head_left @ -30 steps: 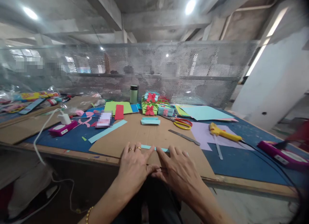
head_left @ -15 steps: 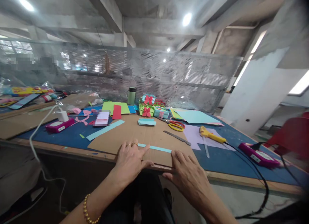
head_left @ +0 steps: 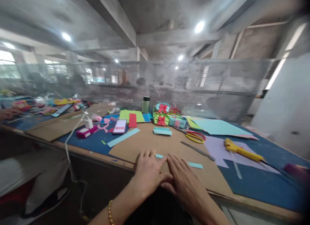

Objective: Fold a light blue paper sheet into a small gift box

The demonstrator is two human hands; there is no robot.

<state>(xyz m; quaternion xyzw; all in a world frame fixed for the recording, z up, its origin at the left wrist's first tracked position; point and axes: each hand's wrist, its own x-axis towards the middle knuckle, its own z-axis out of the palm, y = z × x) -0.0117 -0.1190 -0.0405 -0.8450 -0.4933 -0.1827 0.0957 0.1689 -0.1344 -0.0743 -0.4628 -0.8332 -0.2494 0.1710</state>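
A narrow light blue paper strip (head_left: 195, 165) lies on a brown cardboard sheet (head_left: 147, 141) near the table's front edge. My left hand (head_left: 149, 170), with rings on two fingers, rests flat over the strip's left part. Beside it my right hand (head_left: 185, 178) lies with its fingers stretched over the strip's middle. The thumbs come close together at the cardboard's near edge. Both hands are open, and they hide much of the strip. Beyond them sits a folded light blue paper piece (head_left: 162, 131). To the right lies a flat grey metal blade (head_left: 198, 150).
Scissors (head_left: 193, 136) and a yellow glue gun (head_left: 242, 150) lie at the right, the gun on purple paper (head_left: 215, 150). Small paper gift boxes (head_left: 161, 117) and a green bottle (head_left: 145, 105) stand at the back. A phone (head_left: 120, 126) and a white cable (head_left: 67, 150) are leftward.
My right hand has slid left along the strip until it is beside my left hand, uncovering the strip's right end. The camera view has turned left.
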